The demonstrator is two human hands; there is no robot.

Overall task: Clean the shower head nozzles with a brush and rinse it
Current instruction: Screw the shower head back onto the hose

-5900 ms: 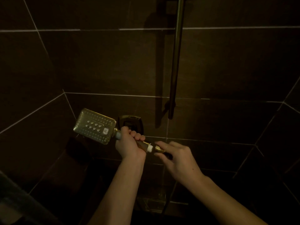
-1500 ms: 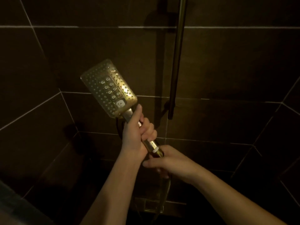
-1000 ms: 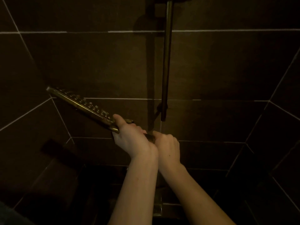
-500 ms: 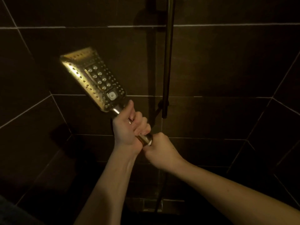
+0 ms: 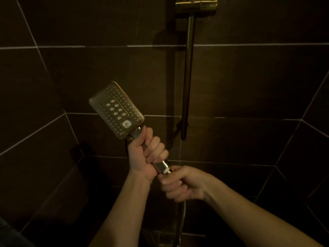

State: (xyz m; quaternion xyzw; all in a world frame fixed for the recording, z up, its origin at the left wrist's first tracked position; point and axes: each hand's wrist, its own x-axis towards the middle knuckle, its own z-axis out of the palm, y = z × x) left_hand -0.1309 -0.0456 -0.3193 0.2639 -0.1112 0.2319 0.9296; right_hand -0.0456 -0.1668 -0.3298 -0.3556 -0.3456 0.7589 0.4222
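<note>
Both hands are holding the shower head (image 5: pixel 116 109): the left hand (image 5: pixel 146 154) is gripping its handle, nozzle face pointing toward 11 o'clock, while the right hand (image 5: pixel 183 184) is curling round the hose (image 5: pixel 183 211) joint at 5 o'clock. If that joint is loosening, the hose could be slipping free and dropping; no brush is showing

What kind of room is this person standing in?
Most likely a tiled shower stall. A vertical slide rail is fixed to the dark tiled wall, and the left hand grips a handheld shower head whose hose hangs below the right hand.
</note>
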